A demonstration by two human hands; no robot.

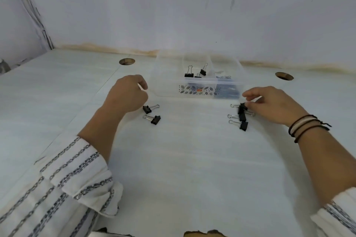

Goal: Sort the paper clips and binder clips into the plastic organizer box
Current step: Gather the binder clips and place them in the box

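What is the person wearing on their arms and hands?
Both arms have loose white sleeves with dark chain-like stripes, the left sleeve pushed up the forearm and the right sleeve showing only at its cuff. The right wrist carries dark and pale cord bracelets. The left hand and right hand are bare.

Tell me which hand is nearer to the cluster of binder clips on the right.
Right. The right hand touches the top of that cluster of binder clips; the left hand hovers far across the table, above two other clips.
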